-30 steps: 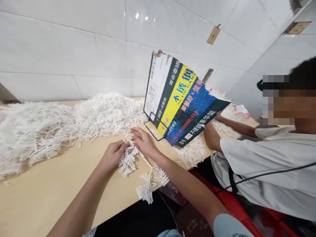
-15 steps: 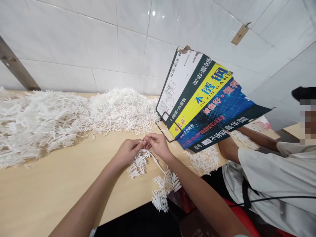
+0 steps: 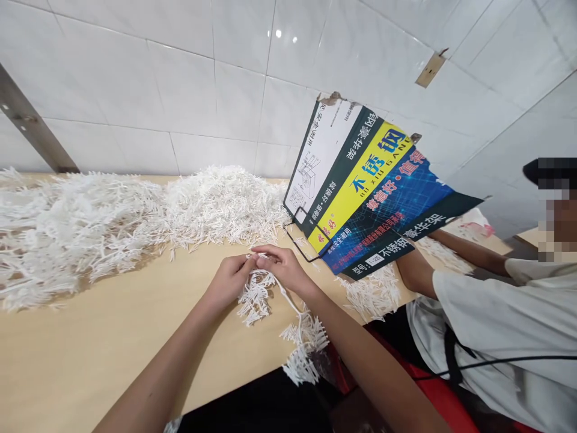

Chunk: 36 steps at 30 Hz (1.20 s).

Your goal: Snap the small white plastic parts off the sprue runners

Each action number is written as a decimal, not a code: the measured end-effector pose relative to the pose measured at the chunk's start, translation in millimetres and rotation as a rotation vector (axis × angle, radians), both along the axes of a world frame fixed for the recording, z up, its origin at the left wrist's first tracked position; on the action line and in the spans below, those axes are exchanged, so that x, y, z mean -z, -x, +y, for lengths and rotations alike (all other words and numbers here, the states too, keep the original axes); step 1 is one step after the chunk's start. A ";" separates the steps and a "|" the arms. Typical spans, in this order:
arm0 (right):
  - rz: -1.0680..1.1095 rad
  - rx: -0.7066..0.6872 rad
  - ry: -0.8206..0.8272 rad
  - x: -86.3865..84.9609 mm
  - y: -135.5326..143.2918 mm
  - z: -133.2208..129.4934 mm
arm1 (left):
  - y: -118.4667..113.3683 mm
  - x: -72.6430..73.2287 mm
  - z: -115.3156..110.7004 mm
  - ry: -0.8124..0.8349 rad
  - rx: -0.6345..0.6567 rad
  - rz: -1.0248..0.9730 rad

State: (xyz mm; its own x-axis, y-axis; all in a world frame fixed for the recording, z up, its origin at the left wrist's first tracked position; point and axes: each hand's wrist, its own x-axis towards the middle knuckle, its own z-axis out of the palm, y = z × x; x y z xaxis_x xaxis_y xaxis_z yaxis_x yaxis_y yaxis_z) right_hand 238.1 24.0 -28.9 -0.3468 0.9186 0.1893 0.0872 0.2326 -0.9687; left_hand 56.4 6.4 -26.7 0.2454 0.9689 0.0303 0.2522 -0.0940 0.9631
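Note:
My left hand [image 3: 232,276] and my right hand [image 3: 282,266] meet over the table, fingertips pinched together on a white branched strand [image 3: 256,294]. Bunches of thin white sprigs hang from this strand below my fingers. From under my right hand a bare white cord runs down and right to more bunches [image 3: 304,337], the lowest of them hanging over the table's front edge. The small piece right between my fingertips is mostly hidden. A large heap of loose white sprigs [image 3: 225,198] lies just beyond my hands.
More loose sprigs [image 3: 76,228] spread along the left of the table [image 3: 112,337]. A printed cardboard sheet [image 3: 378,192] leans in a black wire stand [image 3: 311,258] at right. Behind it a co-worker in a white shirt [image 3: 487,313] sits near another small pile [image 3: 372,291]. A tiled wall closes the back.
My right hand's fingers have shifted slightly left, over the left fingertips. The hanging bunches have swung a little to the right. The view has tilted slightly.

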 end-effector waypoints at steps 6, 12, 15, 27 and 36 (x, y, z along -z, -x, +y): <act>0.167 0.302 0.120 11.8 -1.6 15.7 | 6.0 -0.9 -2.7 0.028 0.229 0.067; 0.092 0.208 -0.011 0.4 -1.3 12.1 | 6.4 1.0 -3.7 0.054 0.076 0.041; 0.108 0.032 -0.018 -5.3 1.1 2.5 | 3.4 3.0 -0.9 0.024 0.037 0.033; 0.188 0.375 0.090 9.5 -3.1 21.2 | 7.5 -5.5 -5.4 0.046 0.094 0.022; -0.044 0.271 -0.206 -6.9 -2.6 -0.4 | 12.6 1.0 3.7 -0.104 0.021 -0.109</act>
